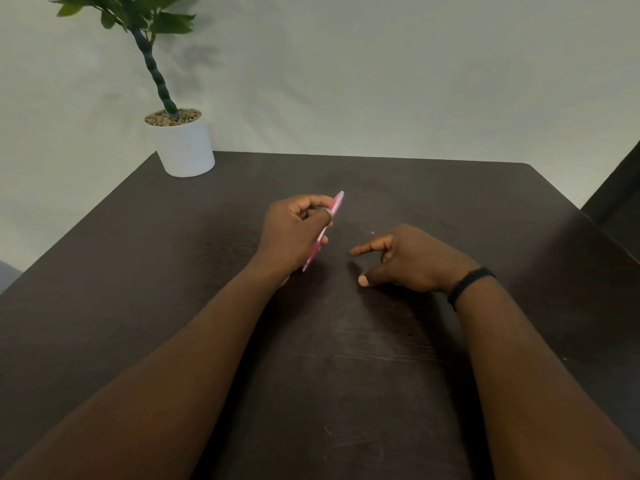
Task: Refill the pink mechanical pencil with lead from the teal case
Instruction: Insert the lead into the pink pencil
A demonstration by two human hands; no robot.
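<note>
The left hand (294, 233) is curled around the pink mechanical pencil (325, 226), its fingers (311, 202) closed on the barrel near the middle of the dark worktop (138, 271). The pencil is tilted, its upper end pointing toward the far edge of the worktop and a little to the right, its lower end pointing back toward the near edge, close to the worktop surface below the hand.

The right hand (412, 261) is just to the right of the left, apart from it and low over the worktop. Its forefinger and thumb are spread apart and pointing toward the pencil, with nothing clearly held between them; a thin, small thing shows just above the forefinger, too faint to identify. A black band (469, 284) circles the right wrist.

A white pot (185, 147) with a green plant (138, 15) stands at the far left corner of the worktop, well apart from both hands.
</note>
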